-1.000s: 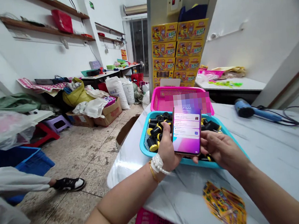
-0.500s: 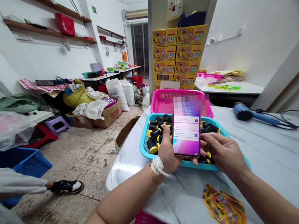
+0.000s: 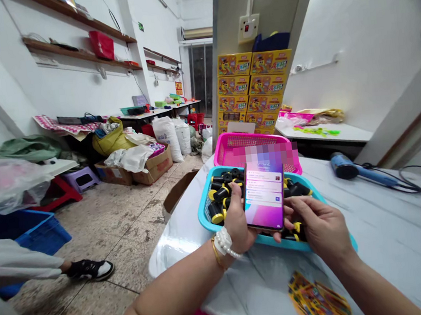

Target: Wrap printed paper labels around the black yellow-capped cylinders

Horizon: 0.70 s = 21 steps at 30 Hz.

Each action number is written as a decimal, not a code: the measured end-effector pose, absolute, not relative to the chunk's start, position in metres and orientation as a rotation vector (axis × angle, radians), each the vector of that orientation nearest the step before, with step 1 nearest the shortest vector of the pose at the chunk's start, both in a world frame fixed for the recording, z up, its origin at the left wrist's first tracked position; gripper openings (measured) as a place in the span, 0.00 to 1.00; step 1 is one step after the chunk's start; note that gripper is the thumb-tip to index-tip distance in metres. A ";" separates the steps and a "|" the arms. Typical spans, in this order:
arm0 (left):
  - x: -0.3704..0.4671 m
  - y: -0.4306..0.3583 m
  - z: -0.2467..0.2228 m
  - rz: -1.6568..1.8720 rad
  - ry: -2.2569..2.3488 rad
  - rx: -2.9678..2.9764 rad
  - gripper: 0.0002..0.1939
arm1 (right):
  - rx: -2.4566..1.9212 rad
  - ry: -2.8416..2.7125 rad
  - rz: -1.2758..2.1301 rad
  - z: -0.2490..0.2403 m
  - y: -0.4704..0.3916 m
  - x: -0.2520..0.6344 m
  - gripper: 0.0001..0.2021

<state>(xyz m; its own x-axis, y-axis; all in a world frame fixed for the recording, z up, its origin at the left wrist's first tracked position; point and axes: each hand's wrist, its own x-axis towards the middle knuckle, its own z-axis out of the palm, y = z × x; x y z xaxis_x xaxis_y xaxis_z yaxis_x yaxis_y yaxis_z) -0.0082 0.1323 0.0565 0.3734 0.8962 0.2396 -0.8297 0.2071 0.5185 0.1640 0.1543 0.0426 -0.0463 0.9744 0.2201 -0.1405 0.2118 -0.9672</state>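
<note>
A smartphone (image 3: 264,197) with a lit purple-pink lock screen lies tilted in my left hand (image 3: 237,225). The thumb runs along its left edge and fingertips show past the right edge. My right hand (image 3: 325,228) is at the phone's lower right side, thumb and forefinger pressed together. Whether something is between them is hidden. Beneath both hands stands a light-blue plastic basket (image 3: 203,213) holding several black cylinders with yellow caps (image 3: 216,212). Closer to me, a loose pile of yellow printed cards (image 3: 317,299) rests on the table.
Behind the blue basket sits a pink basket (image 3: 228,148) on the marble-patterned table (image 3: 388,239). A blue heat-gun-like tool (image 3: 362,170) with a cord lies at right. Yellow printed boxes (image 3: 252,88) are stacked beyond. On the left, a person's shoe (image 3: 90,269) is near a blue crate (image 3: 41,235).
The view has tilted slightly, so the surroundings sit lower in the picture. My left hand still holds the phone, and my right hand stays beside it with little change.
</note>
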 end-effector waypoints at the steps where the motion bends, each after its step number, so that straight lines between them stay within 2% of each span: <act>1: -0.008 0.133 0.056 1.204 0.118 0.639 0.54 | -0.927 -1.264 1.127 0.042 0.155 0.164 0.18; 21: -0.007 0.131 0.055 1.252 0.123 0.675 0.51 | -0.937 -1.320 1.057 0.055 0.146 0.156 0.15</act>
<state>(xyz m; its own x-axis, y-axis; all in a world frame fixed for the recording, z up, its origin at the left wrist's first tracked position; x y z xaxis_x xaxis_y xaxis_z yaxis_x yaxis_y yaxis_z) -0.0069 0.1307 0.0555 0.3346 0.9028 0.2702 -0.8332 0.1494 0.5325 0.1556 0.1457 0.0555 -0.0365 0.9595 0.2793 -0.0627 0.2767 -0.9589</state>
